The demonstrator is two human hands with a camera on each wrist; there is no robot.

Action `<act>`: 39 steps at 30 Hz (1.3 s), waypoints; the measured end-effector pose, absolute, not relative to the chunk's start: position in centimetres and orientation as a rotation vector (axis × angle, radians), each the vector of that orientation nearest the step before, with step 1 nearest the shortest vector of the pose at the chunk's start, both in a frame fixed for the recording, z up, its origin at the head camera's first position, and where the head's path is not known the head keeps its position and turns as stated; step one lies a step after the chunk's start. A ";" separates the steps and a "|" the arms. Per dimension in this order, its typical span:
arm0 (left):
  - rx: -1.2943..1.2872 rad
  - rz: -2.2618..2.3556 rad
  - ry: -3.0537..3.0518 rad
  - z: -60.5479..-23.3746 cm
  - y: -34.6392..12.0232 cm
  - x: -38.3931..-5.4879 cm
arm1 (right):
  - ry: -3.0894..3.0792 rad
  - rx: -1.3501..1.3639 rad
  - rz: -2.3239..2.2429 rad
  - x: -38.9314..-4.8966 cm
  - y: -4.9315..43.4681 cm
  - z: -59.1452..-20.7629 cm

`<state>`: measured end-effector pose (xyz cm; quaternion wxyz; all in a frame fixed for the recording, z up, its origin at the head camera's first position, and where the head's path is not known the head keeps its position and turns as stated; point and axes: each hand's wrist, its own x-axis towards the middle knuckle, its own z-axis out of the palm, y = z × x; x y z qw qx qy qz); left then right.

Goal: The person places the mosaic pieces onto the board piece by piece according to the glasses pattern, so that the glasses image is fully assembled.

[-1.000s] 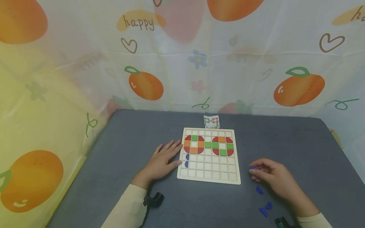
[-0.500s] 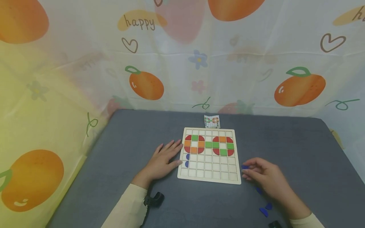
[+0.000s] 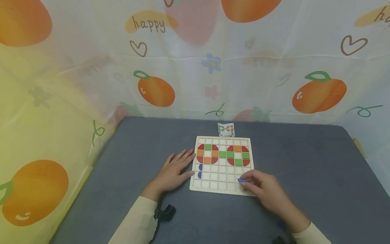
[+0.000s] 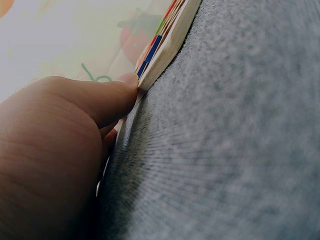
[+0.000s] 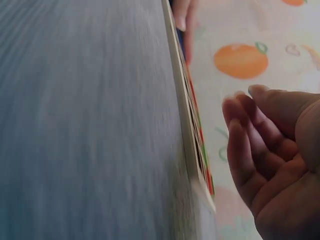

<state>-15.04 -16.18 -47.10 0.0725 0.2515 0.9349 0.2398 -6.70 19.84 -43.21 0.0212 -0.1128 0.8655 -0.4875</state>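
A square wooden grid board (image 3: 217, 177) lies on the dark table, with red, orange and green pieces set in two ring shapes joined by green squares. Two blue pieces (image 3: 199, 175) sit in its left column. My left hand (image 3: 172, 174) rests flat beside the board, fingers spread, fingertips and thumb at its left edge; the left wrist view shows the thumb (image 4: 112, 97) against the rim. Over the board's lower right part, my right hand (image 3: 268, 189) pinches a small blue piece (image 3: 242, 180) between thumb and fingers. In the right wrist view the right hand (image 5: 280, 150) hides that piece.
A small printed pattern card (image 3: 226, 129) lies just behind the board. On the table (image 3: 146, 135), one loose blue piece (image 3: 281, 224) shows partly beside my right forearm. A patterned cloth (image 3: 259, 67) hangs behind the table.
My right hand has moved left from the table on the right to over the board, carrying the blue piece. Its forearm now covers most loose blue pieces. The left hand has stayed put.
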 end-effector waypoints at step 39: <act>0.770 0.726 2.817 -47.2 -16.2 -15.2 | 2.935 -0.502 -1.019 -8.4 8.3 -45.0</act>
